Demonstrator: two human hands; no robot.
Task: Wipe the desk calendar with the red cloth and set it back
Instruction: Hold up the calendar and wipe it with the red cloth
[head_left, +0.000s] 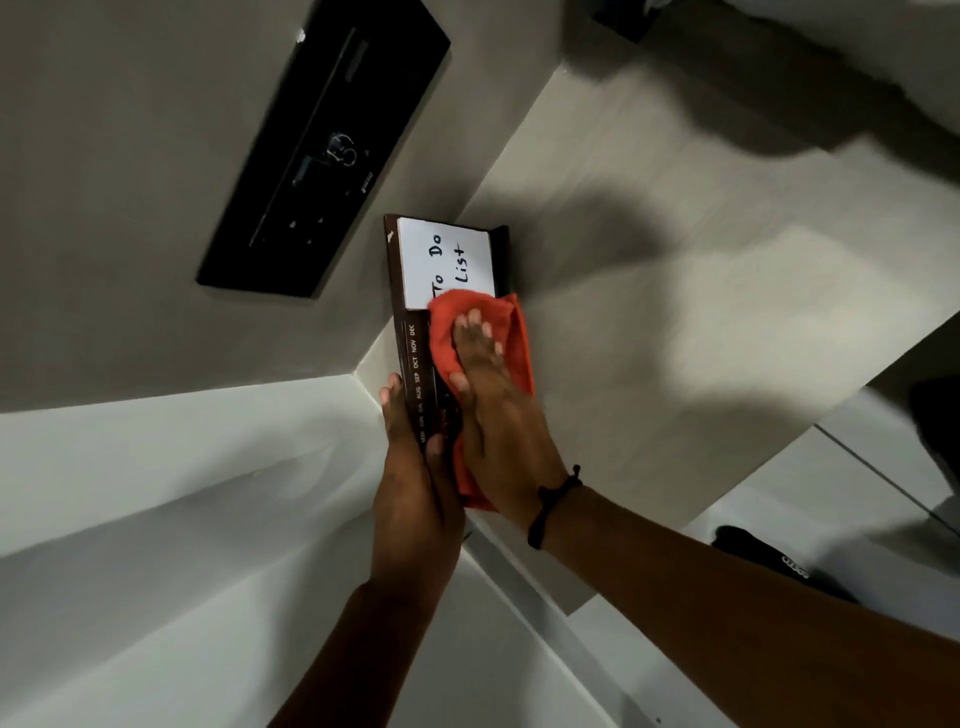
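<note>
The desk calendar (415, 312) is a dark brown board with month names printed along one edge and a white "To Do List" pad at its far end. It is held up in the air in the middle of the view. My left hand (415, 483) grips its near end, fingers wrapped around the left edge. My right hand (485, 395) lies flat on the red cloth (514, 332) and presses it against the calendar's face, just below the white pad. The cloth hides the middle of the board.
A black panel (322, 150) hangs on the grey wall at upper left. A white surface (156, 493) lies at lower left, a pale floor (675, 286) to the right. A dark shoe (763, 556) shows at lower right. My right wrist wears a black bracelet (550, 504).
</note>
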